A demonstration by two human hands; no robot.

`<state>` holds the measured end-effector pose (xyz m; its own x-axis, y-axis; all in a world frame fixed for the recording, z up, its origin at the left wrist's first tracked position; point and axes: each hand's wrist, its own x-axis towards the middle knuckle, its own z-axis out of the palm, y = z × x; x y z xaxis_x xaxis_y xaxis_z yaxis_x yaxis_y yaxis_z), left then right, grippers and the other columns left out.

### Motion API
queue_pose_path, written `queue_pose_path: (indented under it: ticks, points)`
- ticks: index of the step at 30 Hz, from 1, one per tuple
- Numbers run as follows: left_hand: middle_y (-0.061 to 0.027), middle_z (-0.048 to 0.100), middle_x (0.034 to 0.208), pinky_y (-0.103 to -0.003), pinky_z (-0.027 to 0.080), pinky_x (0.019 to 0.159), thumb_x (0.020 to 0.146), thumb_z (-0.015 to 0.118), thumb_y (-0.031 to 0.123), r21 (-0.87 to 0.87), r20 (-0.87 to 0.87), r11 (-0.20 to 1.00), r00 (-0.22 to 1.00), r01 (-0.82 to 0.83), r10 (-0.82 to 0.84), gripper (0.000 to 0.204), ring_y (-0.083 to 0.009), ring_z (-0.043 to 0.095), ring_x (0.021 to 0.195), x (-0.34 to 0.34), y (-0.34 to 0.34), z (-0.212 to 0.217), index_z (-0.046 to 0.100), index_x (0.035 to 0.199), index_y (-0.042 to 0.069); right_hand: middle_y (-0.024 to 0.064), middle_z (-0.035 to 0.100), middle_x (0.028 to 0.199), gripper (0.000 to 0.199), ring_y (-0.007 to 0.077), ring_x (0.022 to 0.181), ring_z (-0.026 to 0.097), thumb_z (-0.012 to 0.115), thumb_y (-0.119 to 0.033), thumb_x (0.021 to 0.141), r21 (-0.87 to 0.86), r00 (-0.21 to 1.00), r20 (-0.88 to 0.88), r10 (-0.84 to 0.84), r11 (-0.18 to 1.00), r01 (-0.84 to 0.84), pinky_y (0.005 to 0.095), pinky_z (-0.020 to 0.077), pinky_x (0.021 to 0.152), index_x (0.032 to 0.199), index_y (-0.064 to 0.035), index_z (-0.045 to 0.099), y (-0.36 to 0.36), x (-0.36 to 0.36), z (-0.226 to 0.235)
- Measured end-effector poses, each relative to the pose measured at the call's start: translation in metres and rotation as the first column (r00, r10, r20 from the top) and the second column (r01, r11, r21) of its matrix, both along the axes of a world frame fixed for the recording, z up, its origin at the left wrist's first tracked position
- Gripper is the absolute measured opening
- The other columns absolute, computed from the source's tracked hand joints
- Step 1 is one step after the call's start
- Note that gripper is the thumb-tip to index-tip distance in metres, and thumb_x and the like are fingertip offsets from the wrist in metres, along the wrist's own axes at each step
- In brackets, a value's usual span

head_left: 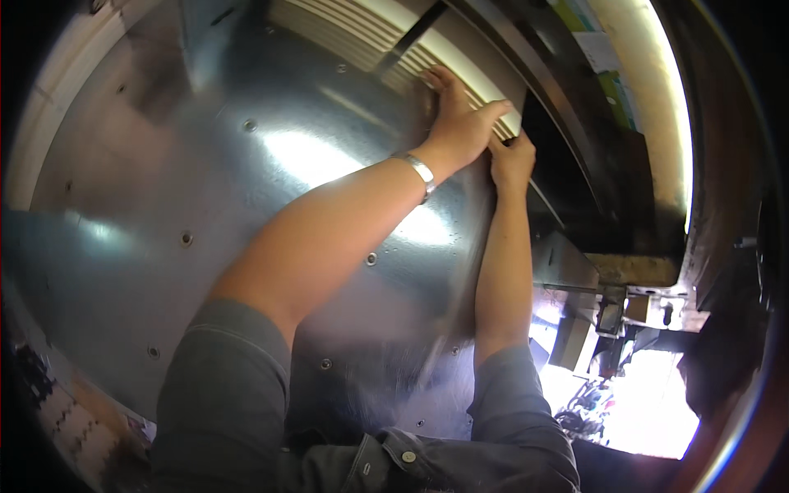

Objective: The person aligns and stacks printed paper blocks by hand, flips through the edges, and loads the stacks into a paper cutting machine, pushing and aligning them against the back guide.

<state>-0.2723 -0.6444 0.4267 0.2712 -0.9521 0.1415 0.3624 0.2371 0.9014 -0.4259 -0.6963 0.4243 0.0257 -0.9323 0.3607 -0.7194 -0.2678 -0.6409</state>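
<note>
A long pale striped stack (349,33), which looks like paper sheets, lies along the far side of a shiny metal table (246,181). My left hand (462,123), with a metal band at its wrist, rests at the stack's right end. Its fingers reach onto the stripes, and the thumb is spread toward the right. Close beside it, my right hand (513,164) has its fingers curled at the stack's right corner, closed on it. The undersides of the fingers are hidden.
Small round holes with metal rims dot the table. Behind the stack runs a dark machine beam (534,74), with a bright light strip (678,123) beyond it. Metal machine fittings (612,312) stand at the right. A pale rail (49,123) borders the table's far left.
</note>
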Motion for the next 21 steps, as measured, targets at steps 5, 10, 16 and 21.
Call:
queue_pose_path:
  ticks: [5,10,16,21]
  points:
    - [-0.0353,-0.027,0.166,-0.045,-0.008,0.129,0.097,0.065,0.051,0.002,0.009,1.0,1.0,0.02,-0.02,0.122,-0.037,-0.029,0.156,0.004,-0.005,-0.009,-0.021,0.156,-0.014,0.0168,0.08,0.104,0.052,0.0269,0.097,0.078,0.091,-0.028,0.076,0.02,0.995,-0.092,-0.046,0.999,0.048,0.0374,0.0571,0.088,0.117,-0.0011,0.074,0.003,0.005,0.001]
    - [-0.0366,-0.03,0.164,-0.048,-0.01,0.128,0.097,0.065,0.05,0.042,-0.004,0.996,0.997,0.08,-0.08,0.125,-0.041,-0.033,0.154,0.003,-0.005,-0.004,-0.026,0.154,-0.014,0.0191,0.079,0.106,0.056,0.0314,0.1,0.077,0.09,-0.036,0.078,0.037,0.996,0.082,0.022,0.999,-0.025,0.0402,0.0567,0.09,0.12,-0.0025,0.074,-0.001,-0.003,0.001]
    - [-0.0349,-0.029,0.165,-0.046,-0.009,0.129,0.097,0.062,0.053,0.023,-0.017,0.994,0.994,0.104,-0.104,0.123,-0.0385,-0.03,0.156,0.007,-0.007,-0.012,-0.023,0.156,-0.014,0.0183,0.079,0.106,0.059,0.0367,0.1,0.076,0.085,-0.047,0.081,0.04,1.0,0.016,-0.019,0.999,0.018,0.0423,0.0566,0.088,0.122,-0.0063,0.075,0.005,0.002,0.002]
    - [-0.0321,-0.027,0.167,-0.044,-0.008,0.129,0.099,0.062,0.052,0.072,-0.029,0.986,0.988,0.153,-0.152,0.12,-0.0357,-0.028,0.157,0.012,-0.013,-0.018,-0.019,0.157,-0.014,0.0189,0.078,0.107,0.063,0.0396,0.101,0.075,0.084,-0.052,0.08,-0.019,0.999,-0.024,-0.033,0.999,0.033,0.0458,0.0561,0.092,0.124,-0.0076,0.074,0.0,0.002,-0.002]
